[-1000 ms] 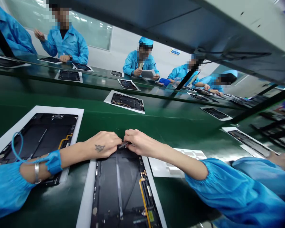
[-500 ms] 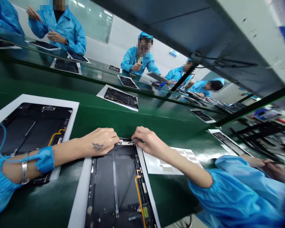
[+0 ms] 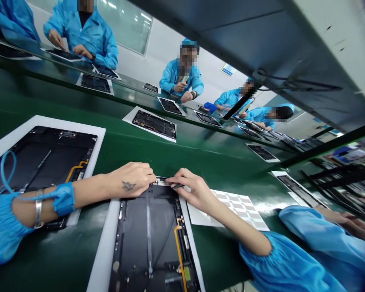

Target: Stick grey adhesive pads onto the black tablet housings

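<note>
An opened black tablet chassis (image 3: 152, 239) lies on a white sheet (image 3: 101, 251) in front of me on the green belt. My left hand (image 3: 130, 180), with a small tattoo, rests curled on the chassis's far left corner, fingertips pressing its top edge. My right hand (image 3: 190, 188) is closed in a pinch on thin dark tweezers (image 3: 174, 185) that touch the top edge of the chassis. A blue wrist strap (image 3: 62, 198) with a coiled cord sits on my left wrist.
A second open chassis (image 3: 45, 156) lies at the left, under my left forearm. A white sheet of small grey pads (image 3: 239, 207) lies right of my right wrist. More chassis (image 3: 155, 123) ride the belt. Several people in blue coats work on the far side; another sleeve (image 3: 319, 239) is at my right.
My right hand has slid a little to the right along the top edge, uncovering more of the pad sheet. My left hand has stayed on the corner. The view has shifted slightly.
</note>
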`<state>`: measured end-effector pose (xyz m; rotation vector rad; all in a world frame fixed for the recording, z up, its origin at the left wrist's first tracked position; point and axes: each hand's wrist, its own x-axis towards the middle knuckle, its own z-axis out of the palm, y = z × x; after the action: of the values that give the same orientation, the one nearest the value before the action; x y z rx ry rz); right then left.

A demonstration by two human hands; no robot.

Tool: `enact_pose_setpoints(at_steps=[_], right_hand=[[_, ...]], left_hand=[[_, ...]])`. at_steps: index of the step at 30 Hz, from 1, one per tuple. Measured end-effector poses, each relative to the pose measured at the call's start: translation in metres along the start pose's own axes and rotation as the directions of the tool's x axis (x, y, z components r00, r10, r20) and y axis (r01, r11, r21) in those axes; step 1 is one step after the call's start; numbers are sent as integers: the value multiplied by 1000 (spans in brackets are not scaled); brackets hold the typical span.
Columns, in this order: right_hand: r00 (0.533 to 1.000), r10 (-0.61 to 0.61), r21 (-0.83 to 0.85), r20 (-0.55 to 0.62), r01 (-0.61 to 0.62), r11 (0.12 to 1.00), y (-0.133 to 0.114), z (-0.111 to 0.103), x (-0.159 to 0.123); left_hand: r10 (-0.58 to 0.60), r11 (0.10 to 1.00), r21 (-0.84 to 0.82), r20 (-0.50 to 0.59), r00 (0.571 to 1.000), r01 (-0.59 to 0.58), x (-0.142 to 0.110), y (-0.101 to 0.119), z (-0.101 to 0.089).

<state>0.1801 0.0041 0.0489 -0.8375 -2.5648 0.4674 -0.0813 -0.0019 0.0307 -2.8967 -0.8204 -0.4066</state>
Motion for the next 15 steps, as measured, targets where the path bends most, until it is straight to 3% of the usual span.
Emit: enact_pose_setpoints(at_steps=[10, 15], right_hand=[[998, -28, -1, 57, 29, 1000, 4, 15, 13], [982, 113, 100, -154, -99, 990, 6, 10, 4]], left_hand=[[0, 998, -67, -55, 998, -4, -1, -4, 1], [-95, 976, -199, -47, 994, 84, -3, -10, 1]])
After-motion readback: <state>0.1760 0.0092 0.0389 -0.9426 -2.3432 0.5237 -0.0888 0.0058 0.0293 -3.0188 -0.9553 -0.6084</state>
